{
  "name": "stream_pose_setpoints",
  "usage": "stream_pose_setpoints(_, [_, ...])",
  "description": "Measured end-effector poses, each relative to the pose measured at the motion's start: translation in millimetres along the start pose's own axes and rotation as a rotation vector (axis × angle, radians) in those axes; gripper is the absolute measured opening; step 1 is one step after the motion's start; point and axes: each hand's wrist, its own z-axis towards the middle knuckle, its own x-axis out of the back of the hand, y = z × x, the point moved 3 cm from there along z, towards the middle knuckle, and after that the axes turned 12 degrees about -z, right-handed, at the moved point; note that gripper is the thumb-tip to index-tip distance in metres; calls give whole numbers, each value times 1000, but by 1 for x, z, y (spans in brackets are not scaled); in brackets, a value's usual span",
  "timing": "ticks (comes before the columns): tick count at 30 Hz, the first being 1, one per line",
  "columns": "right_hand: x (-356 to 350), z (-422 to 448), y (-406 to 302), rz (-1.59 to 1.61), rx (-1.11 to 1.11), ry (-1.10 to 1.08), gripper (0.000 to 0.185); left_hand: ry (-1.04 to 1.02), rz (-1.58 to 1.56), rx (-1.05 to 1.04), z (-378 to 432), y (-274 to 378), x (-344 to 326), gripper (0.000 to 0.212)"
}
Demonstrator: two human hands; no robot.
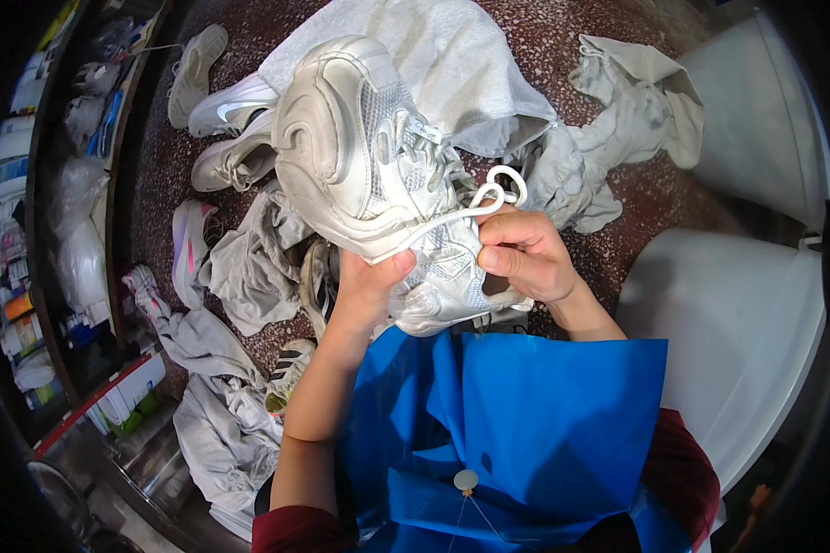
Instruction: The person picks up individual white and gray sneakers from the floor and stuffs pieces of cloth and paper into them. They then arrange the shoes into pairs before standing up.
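A chunky off-white sneaker [349, 131] is held up in front of me, its toe towards the far side. My left hand [370, 280] grips the side of the sneaker from below, thumb lying over the upper. With thumb and fingers pinched together, my right hand [526, 252] holds a white shoelace [487, 200] close to the eyelets; a loop of it stands up above the fingers. A small white tag [424, 129] with handwriting is fixed near the front of the lacing. My palms and the sneaker's far side are hidden.
Behind the sneaker lies a white towel [449, 55] on the speckled floor [546, 21]. More shoes [232, 107] and grey cloths [252, 263] lie to the left, before a stocked shelf [121, 138]. Pale tubs [719, 332] stand right. A blue apron [560, 415] covers my lap.
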Motion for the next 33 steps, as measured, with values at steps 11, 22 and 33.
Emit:
stream_pose_setpoints(11, [60, -56, -37, -108, -188, 541, 19, -45, 293, -10, 16, -19, 8, 70])
stream_pose_setpoints(22, [83, -115, -65, -1009, -360, 453, 16, 274, 1566, -310, 143, -11, 65, 46])
stream_pose_setpoints(33, [40, -25, -22, -604, -274, 11, 13, 327, 851, -336, 103, 40, 24, 27])
